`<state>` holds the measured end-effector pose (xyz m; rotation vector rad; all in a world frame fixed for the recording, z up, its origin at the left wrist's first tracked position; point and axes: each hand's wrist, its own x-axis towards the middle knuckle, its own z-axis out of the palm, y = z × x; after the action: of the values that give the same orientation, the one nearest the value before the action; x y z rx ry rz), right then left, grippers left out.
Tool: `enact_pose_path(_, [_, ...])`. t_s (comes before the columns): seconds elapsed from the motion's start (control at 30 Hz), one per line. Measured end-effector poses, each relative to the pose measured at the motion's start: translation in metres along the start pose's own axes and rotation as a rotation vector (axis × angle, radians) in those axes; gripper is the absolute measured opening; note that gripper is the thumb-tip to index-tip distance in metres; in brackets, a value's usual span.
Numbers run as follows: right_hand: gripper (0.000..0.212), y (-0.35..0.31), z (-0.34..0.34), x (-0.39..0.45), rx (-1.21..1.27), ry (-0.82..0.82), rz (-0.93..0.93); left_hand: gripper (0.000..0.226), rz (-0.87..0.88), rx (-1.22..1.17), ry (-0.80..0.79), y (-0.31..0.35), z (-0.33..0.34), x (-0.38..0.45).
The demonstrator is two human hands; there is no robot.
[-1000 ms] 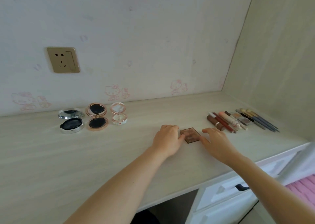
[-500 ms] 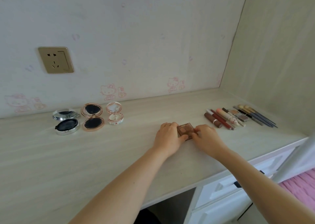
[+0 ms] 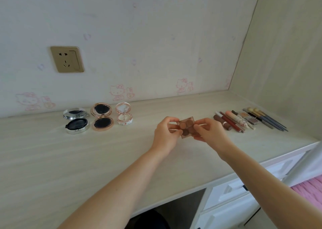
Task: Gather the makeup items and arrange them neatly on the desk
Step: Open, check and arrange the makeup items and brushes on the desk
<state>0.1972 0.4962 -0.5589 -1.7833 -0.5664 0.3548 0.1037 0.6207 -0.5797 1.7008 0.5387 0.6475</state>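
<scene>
A small square brown eyeshadow palette (image 3: 186, 126) is held just above the desk (image 3: 87, 159), tilted toward me. My left hand (image 3: 165, 134) pinches its left edge and my right hand (image 3: 209, 131) pinches its right edge. Three open round compacts stand in a row at the back left: a silver one (image 3: 75, 121), a rose-gold one (image 3: 102, 118) and a small white one (image 3: 124, 113). At the right lies a row of lipsticks, pencils and brushes (image 3: 247, 120).
A wall socket (image 3: 67, 59) sits above the compacts. A side panel (image 3: 287, 63) closes the desk on the right. White drawers (image 3: 231, 199) sit under the desk's right end, with pink fabric (image 3: 311, 190) beyond them.
The palette lay flat on the desk between my hands; both hands closed on its edges and lifted it, tilting it up toward me.
</scene>
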Motion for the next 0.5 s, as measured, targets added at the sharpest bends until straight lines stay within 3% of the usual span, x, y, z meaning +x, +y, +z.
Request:
enact_pose_path(0.17, [0.005, -0.012, 0.022, -0.007, 0.067, -0.071, -0.013, 0.036, -0.094, -0.251, -0.018, 0.009, -0.036, -0.013])
enact_pose_path(0.5, [0.008, -0.047, 0.083, -0.038, 0.180, -0.265, 0.060, 0.019, -0.272, -0.595, -0.059, 0.006, -0.120, -0.046])
